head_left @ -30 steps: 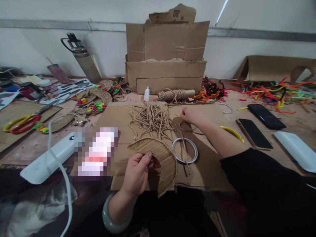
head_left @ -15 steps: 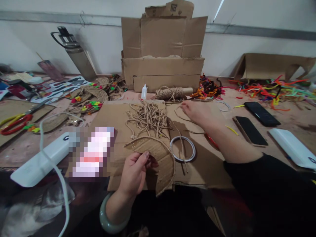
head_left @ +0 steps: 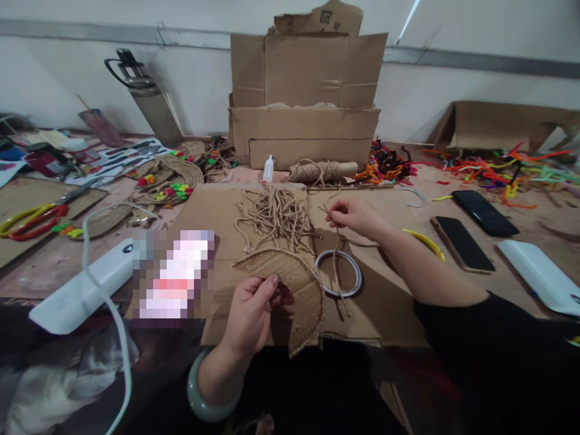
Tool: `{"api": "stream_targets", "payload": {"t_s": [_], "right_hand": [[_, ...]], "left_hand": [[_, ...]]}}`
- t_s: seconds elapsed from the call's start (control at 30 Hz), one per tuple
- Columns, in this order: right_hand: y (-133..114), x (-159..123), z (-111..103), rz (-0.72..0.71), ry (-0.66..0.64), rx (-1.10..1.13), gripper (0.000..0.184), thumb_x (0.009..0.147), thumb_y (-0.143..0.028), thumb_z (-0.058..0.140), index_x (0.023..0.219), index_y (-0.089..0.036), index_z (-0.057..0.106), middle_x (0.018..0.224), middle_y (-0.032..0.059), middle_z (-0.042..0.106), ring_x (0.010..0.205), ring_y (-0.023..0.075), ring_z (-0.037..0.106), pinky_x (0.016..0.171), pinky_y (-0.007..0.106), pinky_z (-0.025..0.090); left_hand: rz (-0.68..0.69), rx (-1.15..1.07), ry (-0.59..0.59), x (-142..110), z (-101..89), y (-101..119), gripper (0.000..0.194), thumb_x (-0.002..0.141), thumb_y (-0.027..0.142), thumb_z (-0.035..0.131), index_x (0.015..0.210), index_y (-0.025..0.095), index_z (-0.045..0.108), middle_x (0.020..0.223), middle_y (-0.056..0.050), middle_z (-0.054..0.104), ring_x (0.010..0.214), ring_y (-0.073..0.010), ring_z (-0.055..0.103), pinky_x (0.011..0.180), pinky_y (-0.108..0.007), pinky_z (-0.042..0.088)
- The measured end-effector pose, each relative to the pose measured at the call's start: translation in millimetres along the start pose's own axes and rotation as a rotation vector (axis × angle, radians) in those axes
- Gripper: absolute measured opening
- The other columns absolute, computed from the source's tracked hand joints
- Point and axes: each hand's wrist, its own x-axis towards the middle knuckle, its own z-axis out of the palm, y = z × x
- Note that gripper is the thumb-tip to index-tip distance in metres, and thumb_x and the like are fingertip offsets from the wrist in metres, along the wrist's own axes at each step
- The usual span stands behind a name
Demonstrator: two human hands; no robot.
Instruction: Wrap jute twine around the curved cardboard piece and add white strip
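My left hand (head_left: pixel 251 311) pinches a crescent-shaped piece of cardboard (head_left: pixel 306 302) by its inner edge, above the cardboard sheet (head_left: pixel 222 229). Twine runs along the crescent's outer edge, and small shiny spots show near its upper left tip. To the right, my right hand (head_left: pixel 347 216) has thumb and fingertips closed on a strand of twine (head_left: pixel 336 257). The strand trails down across a white ring (head_left: pixel 318 275) lying on the sheet. Between and beyond the hands lies a tangled heap of cut twine (head_left: pixel 281 211).
Behind the heap are a small white bottle (head_left: pixel 269 168) and a twine spool (head_left: pixel 317 171), before an upright cardboard box (head_left: pixel 308 130). Scissors (head_left: pixel 38 220) and a power bank (head_left: pixel 90 284) lie left. Phones (head_left: pixel 462 241) and colourful pipe cleaners (head_left: pixel 498 166) lie right. A yellow handle (head_left: pixel 428 243) shows beside my right forearm.
My right hand has come down and slightly nearer, and a strand end now shows at its fingertips. My left hand keeps its hold on the cardboard crescent. The view has shifted slightly.
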Motion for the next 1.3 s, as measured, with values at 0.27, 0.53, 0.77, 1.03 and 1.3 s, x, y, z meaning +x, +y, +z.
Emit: {"api": "stream_targets", "payload": {"t_s": [0.27, 0.53, 0.77, 1.03, 1.3], "right_hand": [[-39.9, -42.2, 5.6, -0.165, -0.020, 0.708, 0.021, 0.071, -0.033, 0.064, 0.087, -0.019, 0.063, 0.071, 0.0004, 0.066, 0.063, 0.0127, 0.063, 0.065, 0.030, 0.053], [-81.2, -62.4, 15.9, -0.419, -0.011, 0.395, 0.013, 0.079, -0.028, 0.055, 0.075, -0.018, 0.062, 0.075, 0.0026, 0.064, 0.074, 0.0150, 0.058, 0.066, 0.028, 0.046], [-87.4, -64.6, 27.6, -0.360, 0.000, 0.385, 0.006, 0.074, -0.022, 0.057, 0.072, -0.017, 0.060, 0.066, -0.0010, 0.062, 0.061, 0.0112, 0.054, 0.057, 0.024, 0.042], [-77.3, -66.0, 26.5, -0.326, 0.040, 0.332, 0.009, 0.076, -0.024, 0.057, 0.073, -0.018, 0.061, 0.064, -0.0014, 0.061, 0.059, 0.0110, 0.053, 0.053, 0.023, 0.040], [-70.2, -65.4, 31.5, -0.338, 0.018, 0.283, 0.009, 0.078, -0.024, 0.055, 0.075, -0.018, 0.062, 0.066, -0.0017, 0.061, 0.061, 0.0110, 0.053, 0.056, 0.023, 0.040]], "left_hand": [[0.018, 0.026, -0.041, 1.6, 3.1, -1.3, 0.021, 0.060, 0.028, 0.077, 0.063, 0.013, 0.063, 0.057, 0.000, 0.064, 0.052, -0.0105, 0.059, 0.050, -0.021, 0.049], [0.038, 0.103, -0.074, 3.1, 0.8, -4.8, 0.022, 0.064, 0.031, 0.074, 0.068, 0.012, 0.065, 0.059, -0.001, 0.065, 0.053, -0.0102, 0.058, 0.051, -0.021, 0.048], [0.031, 0.129, -0.122, 4.9, -4.1, -8.7, 0.020, 0.067, 0.030, 0.073, 0.071, 0.012, 0.066, 0.063, -0.001, 0.065, 0.058, -0.0098, 0.060, 0.057, -0.021, 0.050], [0.107, -0.121, -0.111, 1.5, -1.0, 0.2, 0.020, 0.067, 0.025, 0.073, 0.084, 0.017, 0.068, 0.080, -0.002, 0.069, 0.072, -0.0143, 0.065, 0.055, -0.021, 0.052], [0.128, -0.174, -0.049, 3.7, -2.6, -1.3, 0.020, 0.069, 0.027, 0.071, 0.085, 0.015, 0.070, 0.084, -0.005, 0.070, 0.076, -0.0168, 0.065, 0.054, -0.024, 0.055]]}}
